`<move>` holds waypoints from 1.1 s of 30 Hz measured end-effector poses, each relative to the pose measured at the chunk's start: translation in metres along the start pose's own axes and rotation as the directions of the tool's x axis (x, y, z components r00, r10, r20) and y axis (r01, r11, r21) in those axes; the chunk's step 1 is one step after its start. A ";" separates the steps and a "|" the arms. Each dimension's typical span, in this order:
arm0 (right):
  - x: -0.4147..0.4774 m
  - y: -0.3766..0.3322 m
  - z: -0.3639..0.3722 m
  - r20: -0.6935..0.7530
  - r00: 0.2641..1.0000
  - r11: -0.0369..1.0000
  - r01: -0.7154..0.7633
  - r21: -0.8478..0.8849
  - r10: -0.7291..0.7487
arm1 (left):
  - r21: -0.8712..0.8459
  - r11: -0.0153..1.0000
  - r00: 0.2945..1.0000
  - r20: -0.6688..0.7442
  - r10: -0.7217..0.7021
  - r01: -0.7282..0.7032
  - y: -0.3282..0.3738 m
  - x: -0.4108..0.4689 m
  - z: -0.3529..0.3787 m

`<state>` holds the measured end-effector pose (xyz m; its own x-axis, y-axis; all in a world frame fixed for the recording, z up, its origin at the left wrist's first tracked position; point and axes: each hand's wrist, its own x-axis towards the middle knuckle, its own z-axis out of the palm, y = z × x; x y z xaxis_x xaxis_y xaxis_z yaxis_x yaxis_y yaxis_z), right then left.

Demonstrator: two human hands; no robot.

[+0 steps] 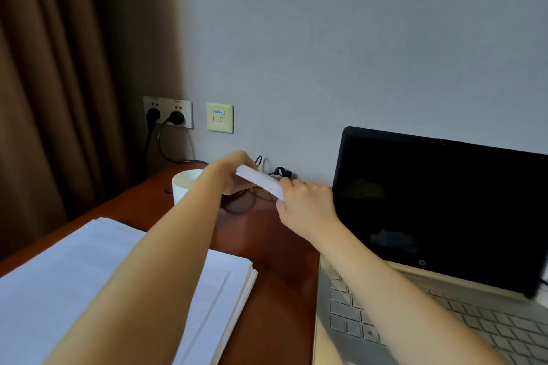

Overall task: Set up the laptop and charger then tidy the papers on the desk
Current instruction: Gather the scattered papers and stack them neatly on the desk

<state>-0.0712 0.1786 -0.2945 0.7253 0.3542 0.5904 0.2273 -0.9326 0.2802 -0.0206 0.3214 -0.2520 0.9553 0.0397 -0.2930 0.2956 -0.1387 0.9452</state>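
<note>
Hands meet just left of the open silver laptop (430, 201) with its dark screen, past its back-left corner and near the wall. The left hand (234, 169) curls its fingers over the far end of a flat white oblong slab (261, 181). The right hand (305, 201) pinches the near end between thumb and fingertips. Both are clamped on the slab, which hangs tilted above the red-brown wooden desk (267, 246). Whether it is folded sheets or a charger block I cannot tell. Holding it at both ends likely keeps it steady and square.

Behind the slab, still left of the laptop, a thin black cable (280, 171) loops by the wall. Farther left of the laptop, a beige double wall socket (167, 112) holds two black plugs, so power seems connected.

The thick stack of white printed papers (74, 275) lies left of the laptop's keyboard, its right edge slightly fanned. Squaring it looks undone. A white round cup (182, 184) stands well left of the laptop, beyond the papers.
</note>
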 end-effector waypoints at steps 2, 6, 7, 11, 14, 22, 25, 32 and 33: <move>-0.003 0.005 -0.005 0.245 0.968 0.998 0.057 -0.004 -0.054 | 0.201 0.978 0.998 -0.047 -0.040 0.049 0.005 -0.008 -0.009; -0.007 0.017 -0.011 0.651 0.748 0.908 0.353 -0.225 -0.130 | 0.375 0.927 0.994 -0.110 0.008 0.034 0.015 -0.026 -0.010; -0.006 0.019 -0.010 0.667 0.722 0.792 0.511 -0.335 -0.184 | 0.402 0.916 0.990 -0.128 0.051 0.004 0.017 -0.026 -0.011; 0.002 0.030 -0.008 0.709 0.688 0.669 0.603 -0.435 -0.159 | 0.395 0.918 0.969 -0.208 0.135 -0.043 0.017 -0.030 -0.012; 0.001 0.033 -0.015 0.712 0.693 0.769 0.512 -0.382 -0.108 | 0.396 0.914 0.938 -0.273 0.212 -0.091 0.018 -0.033 -0.012; -0.003 0.036 -0.017 0.659 0.745 0.836 0.426 -0.345 -0.108 | 0.439 0.847 0.811 -0.351 0.467 -0.298 0.030 -0.045 -0.034; -0.004 0.033 -0.026 0.650 0.750 0.864 0.403 -0.301 -0.123 | 0.414 0.803 0.762 -0.311 0.568 -0.429 0.033 -0.057 -0.043; -0.013 0.016 -0.029 0.523 0.852 0.943 -0.185 0.278 0.013 | 0.184 0.757 0.710 -0.265 0.652 -0.627 0.022 -0.112 -0.075; -0.015 0.013 -0.028 0.513 0.855 0.844 -0.328 0.423 0.076 | 0.143 0.763 0.716 -0.272 0.643 -0.631 0.018 -0.119 -0.082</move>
<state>-0.0976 0.1636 -0.2785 0.9706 0.1970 0.1382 0.2288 -0.9330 -0.2776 -0.1283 0.3951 -0.1880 0.8748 0.2088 0.4372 -0.3774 -0.2723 0.8851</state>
